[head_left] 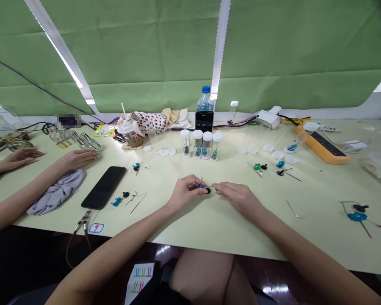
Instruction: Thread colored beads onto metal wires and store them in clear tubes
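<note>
My left hand [184,191] is closed, pinching a small assembly with a blue part [201,186], thin metal wire and a round black piece [208,191]. A bit of green shows by its fingers; the exact kind of assembly is too small to make out. Close on its right, my right hand [240,195] has its fingers pressed together at the end of a thin wire. Left of my hands lie a loose blue piece [116,201], a black knob-like piece [126,194] and bent wires [138,202]. A single bent wire [292,209] lies to the right.
Lidded clear tubes [197,145] stand behind my hands, before a phone showing a timer [204,121] and a bottle [205,101]. A dark phone [104,187], pliers [83,222] and another person's arm [44,178] are left. An orange power strip [325,146] lies right.
</note>
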### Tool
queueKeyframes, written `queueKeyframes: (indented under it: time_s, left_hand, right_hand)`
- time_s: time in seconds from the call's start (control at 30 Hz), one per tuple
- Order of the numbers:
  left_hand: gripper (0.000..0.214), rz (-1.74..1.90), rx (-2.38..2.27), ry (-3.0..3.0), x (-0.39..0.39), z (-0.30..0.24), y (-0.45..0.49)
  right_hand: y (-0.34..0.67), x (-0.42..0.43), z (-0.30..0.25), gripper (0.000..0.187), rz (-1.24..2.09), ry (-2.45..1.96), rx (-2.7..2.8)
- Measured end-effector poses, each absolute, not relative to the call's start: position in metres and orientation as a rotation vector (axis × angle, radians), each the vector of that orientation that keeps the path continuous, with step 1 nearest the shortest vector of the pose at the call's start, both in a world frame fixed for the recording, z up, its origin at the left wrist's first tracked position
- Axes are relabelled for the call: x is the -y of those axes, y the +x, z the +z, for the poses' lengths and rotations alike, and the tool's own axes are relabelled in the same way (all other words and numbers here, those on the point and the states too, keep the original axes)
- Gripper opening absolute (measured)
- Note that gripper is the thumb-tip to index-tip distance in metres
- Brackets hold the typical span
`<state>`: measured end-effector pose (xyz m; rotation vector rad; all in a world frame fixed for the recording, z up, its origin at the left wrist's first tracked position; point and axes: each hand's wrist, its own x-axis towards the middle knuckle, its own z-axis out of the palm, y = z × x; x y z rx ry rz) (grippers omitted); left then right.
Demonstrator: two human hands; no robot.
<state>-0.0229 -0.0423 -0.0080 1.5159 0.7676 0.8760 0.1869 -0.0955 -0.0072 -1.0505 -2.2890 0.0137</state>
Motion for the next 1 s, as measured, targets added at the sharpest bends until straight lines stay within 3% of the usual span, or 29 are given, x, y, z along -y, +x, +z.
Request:
queueKeyframes:
  time_s: [0.4,0.7,1.0]
  left_hand:
    - [0.021,0.866,-0.775,1.588,0.046,-0.004,-0.021]
    - [0.025,0.861,-0.815,1.384,0.046,0.003,-0.019]
    - [0.027,0.837,-0.793,1.422,0.046,-0.002,-0.02]
  right_hand:
    - [0.181,0.098,-0.008,0.031,0.021,-1.131,2.241]
    - [0.174,0.102,0.0,0.025,-0.735,-1.134,2.312]
    - [0.173,0.105,-0.002,0.028,-0.805,-1.046,2.384]
